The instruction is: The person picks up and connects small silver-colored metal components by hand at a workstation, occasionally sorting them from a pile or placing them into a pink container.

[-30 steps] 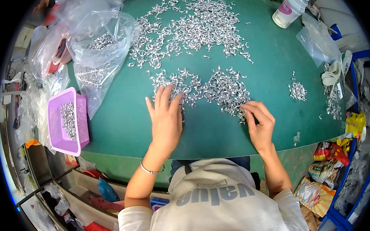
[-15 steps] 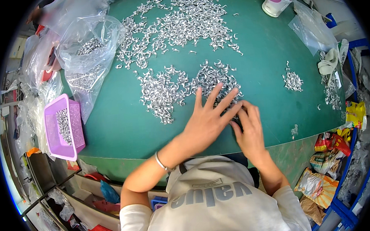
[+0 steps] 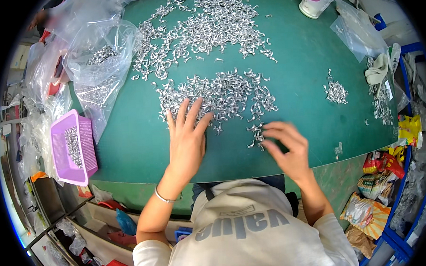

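My left hand [image 3: 186, 141] lies with fingers spread, its fingertips on the left part of a pile of small curved silvery metal pieces [image 3: 220, 92]. Off the pile's right side, a small cluster of the same pieces [image 3: 256, 135] trails toward me. Beside that cluster is my right hand [image 3: 290, 151], fingers bent and slightly blurred, thumb apart from them; its fingertips are at the cluster's edge and I see nothing held. Farther off, a larger spread of these metal pieces [image 3: 217, 23] covers the green table [image 3: 296, 77].
At the left stand a purple basket [image 3: 91, 143] holding metal pieces and a clear plastic bag [image 3: 104, 80] with more. To the right lie a small heap of pieces [image 3: 336, 92] and a pale glove-like cloth [image 3: 377, 73]. A white tub [image 3: 317, 2] stands at the far right.
My left hand has moved left, from the pile's right part to its left part. My right hand has drawn slightly right and its thumb and fingers have parted. The two heaps now join in one pile.
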Demonstrator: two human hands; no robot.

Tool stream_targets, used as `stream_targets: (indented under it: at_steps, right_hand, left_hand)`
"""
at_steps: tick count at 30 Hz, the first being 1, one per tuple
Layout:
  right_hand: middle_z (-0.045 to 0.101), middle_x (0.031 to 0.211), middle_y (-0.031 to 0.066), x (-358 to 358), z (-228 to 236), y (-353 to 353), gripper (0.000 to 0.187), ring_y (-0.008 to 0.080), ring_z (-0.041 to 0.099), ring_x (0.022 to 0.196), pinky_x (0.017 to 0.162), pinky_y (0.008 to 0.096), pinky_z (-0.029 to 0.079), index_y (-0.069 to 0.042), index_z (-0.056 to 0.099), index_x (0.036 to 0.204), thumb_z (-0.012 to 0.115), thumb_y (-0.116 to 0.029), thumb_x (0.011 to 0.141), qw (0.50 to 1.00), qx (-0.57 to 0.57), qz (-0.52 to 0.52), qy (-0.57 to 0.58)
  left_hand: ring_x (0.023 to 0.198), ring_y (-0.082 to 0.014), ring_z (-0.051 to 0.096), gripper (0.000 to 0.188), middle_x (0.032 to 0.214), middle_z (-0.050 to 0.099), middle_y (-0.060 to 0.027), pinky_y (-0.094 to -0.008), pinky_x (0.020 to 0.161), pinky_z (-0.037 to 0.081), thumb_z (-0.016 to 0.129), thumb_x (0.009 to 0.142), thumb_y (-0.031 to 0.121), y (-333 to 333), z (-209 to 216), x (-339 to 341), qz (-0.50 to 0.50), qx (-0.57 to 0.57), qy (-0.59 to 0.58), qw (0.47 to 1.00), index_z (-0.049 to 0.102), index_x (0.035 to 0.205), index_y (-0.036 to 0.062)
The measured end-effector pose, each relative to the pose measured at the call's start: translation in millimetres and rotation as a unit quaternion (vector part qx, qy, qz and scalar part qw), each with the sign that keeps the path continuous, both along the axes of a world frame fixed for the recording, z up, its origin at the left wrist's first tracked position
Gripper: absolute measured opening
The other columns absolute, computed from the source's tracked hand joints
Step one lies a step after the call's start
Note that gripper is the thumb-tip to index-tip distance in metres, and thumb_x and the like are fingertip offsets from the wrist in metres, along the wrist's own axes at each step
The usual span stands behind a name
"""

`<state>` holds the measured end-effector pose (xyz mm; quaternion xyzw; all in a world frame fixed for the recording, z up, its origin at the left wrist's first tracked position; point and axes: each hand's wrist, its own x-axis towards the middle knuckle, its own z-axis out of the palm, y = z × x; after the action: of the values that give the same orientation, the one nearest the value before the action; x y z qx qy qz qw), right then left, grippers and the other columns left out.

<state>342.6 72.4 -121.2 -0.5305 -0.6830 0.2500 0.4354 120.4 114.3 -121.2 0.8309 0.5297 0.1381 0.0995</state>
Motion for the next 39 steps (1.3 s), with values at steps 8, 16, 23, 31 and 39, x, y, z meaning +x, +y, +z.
stream_targets:
  at_steps: [8,16,23,31,39]
  right_hand:
    - [0.056,0.086,0.0102,7.0,-18.2,30.8,0.021,0.0282,0.051,0.082,0.069,0.0357,0.041,-0.001,0.056,0.086,0.067,-0.001,0.068,0.966,0.018,-0.117,-0.230]
    - [0.061,0.078,0.0113,21.1,-13.9,8.1,0.011,0.0264,0.055,0.069,0.064,0.0332,0.044,0.002,0.059,0.079,0.063,0.003,0.069,0.989,-0.013,-0.112,-0.097]
    - [0.062,0.082,0.0087,15.3,-10.3,-21.7,0.016,0.0156,0.053,0.068,0.061,0.0240,0.042,0.000,0.063,0.085,0.058,0.009,0.072,0.991,-0.084,-0.102,0.038]
    - [0.060,0.086,0.0073,-14.7,-8.4,-66.3,0.020,0.0098,0.049,0.072,0.064,0.0215,0.040,0.003,0.059,0.089,0.056,0.015,0.072,0.943,-0.182,0.022,0.277]
    - [0.059,0.088,0.0100,-28.7,-1.4,-80.0,0.021,0.0116,0.052,0.077,0.069,0.0244,0.043,0.005,0.055,0.094,0.056,0.014,0.075,0.907,-0.212,0.057,0.360]
  left_hand:
    - [0.118,-0.0294,0.041,0.033,0.121,0.047,-0.0142,-0.0596,0.098,0.021,0.053,0.070,-0.002,-46.2,-9.3,59.1,-0.214,-0.054,-0.156,0.963,0.056,0.103,-0.0001]
    - [0.116,-0.0297,0.044,0.023,0.114,0.053,-0.0133,-0.0551,0.100,0.022,0.053,0.072,-0.006,-48.2,-23.0,31.6,-0.074,-0.014,-0.142,0.987,0.059,0.094,-0.0047]
    - [0.092,-0.0259,0.055,0.034,0.106,0.056,-0.0134,-0.0326,0.082,0.043,0.058,0.071,-0.009,-74.0,-8.9,39.9,0.016,-0.116,-0.353,0.928,0.057,0.104,0.0009]
    - [0.082,-0.0118,0.056,0.028,0.093,0.057,-0.0080,-0.0237,0.071,0.046,0.060,0.077,-0.007,-97.7,-19.0,46.3,0.062,-0.392,-0.674,0.623,0.055,0.104,-0.0052]
    - [0.081,-0.0166,0.057,0.016,0.090,0.058,-0.0150,-0.0263,0.070,0.047,0.061,0.073,-0.011,-107.0,-8.9,33.5,0.047,-0.351,-0.651,0.671,0.059,0.089,-0.0087]
